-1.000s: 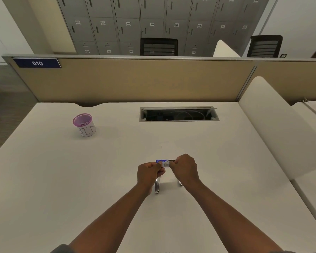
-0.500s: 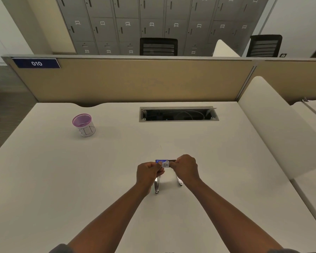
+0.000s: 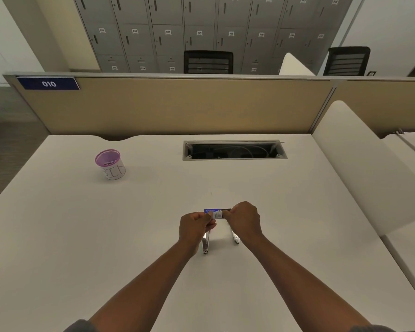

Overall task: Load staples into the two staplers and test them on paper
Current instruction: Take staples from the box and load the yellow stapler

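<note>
Both hands, left (image 3: 195, 226) and right (image 3: 243, 220), are pinching the staple box (image 3: 215, 213) above two staplers (image 3: 206, 243). Opening it level is probably keeping staples from spilling.

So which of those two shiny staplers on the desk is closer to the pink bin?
The left stapler, lying below the left hand. The other stapler lies further right, by the right wrist, away from the pink bin.
</note>
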A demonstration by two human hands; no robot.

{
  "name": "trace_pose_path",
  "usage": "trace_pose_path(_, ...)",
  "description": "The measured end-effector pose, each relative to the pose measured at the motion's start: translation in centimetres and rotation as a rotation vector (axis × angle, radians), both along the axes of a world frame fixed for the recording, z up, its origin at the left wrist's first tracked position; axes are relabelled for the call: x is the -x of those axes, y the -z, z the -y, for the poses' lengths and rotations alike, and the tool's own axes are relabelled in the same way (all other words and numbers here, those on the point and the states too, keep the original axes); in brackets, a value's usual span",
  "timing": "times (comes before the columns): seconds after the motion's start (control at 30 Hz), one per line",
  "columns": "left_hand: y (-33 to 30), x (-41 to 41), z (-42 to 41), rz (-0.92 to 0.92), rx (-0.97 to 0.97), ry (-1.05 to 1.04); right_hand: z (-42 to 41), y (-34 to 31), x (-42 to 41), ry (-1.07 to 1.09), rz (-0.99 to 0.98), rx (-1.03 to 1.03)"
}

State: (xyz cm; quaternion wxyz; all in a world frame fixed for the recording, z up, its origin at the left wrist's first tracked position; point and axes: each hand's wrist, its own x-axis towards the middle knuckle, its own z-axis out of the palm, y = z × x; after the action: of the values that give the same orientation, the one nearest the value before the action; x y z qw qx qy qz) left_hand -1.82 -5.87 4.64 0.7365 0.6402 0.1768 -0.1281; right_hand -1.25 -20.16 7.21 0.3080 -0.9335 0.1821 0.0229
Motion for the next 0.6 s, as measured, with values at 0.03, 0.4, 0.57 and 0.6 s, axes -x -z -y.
trace_pose_path(0.03, 0.0, 0.1, 0.0, 0.003, -0.006, 0.001, 0.0, 0.0, 0.0, 0.007, -0.012, 0.004)
trace_pose_path(0.4, 0.1, 0.4, 0.4, -0.046, 0.024, -0.039, -0.1, 0.3, -0.5, 0.203, -0.081, -0.236)
trace_pose_path(0.57, 0.4, 0.1, 0.1, -0.081, 0.046, -0.059, 0.9, 0.5, -0.4, 0.213, -0.122, -0.41)
trace_pose_path(0.6, 0.5, 0.0, 0.0, -0.086, 0.046, -0.061, 1.2, 0.5, -0.4, 0.219, -0.13, -0.468)
